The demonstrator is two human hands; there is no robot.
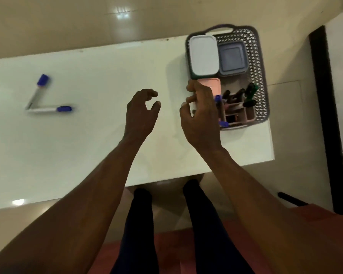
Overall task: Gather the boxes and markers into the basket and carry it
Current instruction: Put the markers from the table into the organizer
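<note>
A white bench (pixel 99 135) carries a grey perforated basket (pixel 259 76) at its far right corner, the basket's handle at the far end. Inside the basket, a white-lidded box (pixel 204 54) lies along the left side with a grey-blue box (pixel 232 58) just beside it on the right, and a pink box (pixel 213 85) sits nearer the person, partly hidden by the right hand (pixel 201 123). In the basket's near right part stands a pink divided holder (pixel 240 110) with dark and green markers (pixel 249 94) upright in it. The right hand hovers at the basket's near left edge, its fingers (pixel 190 87) curled; blue caps (pixel 218 98) show just past the hand, but whether the fingers actually grasp those markers cannot be told, since the hand covers the contact. The left hand (pixel 141 113) hangs above the middle of the bench, fingers (pixel 151 93) loosely curved and released, holding nothing. Well apart from the basket, on the left side of the bench, two blue-capped markers (pixel 41 93) lie flat, their uncapped ends meeting to form a V, one pointing away from the person and the other pointing to the right. Below the bench edge the person's dark-trousered legs (pixel 143 224) stand on a reddish mat (pixel 166 250).
</note>
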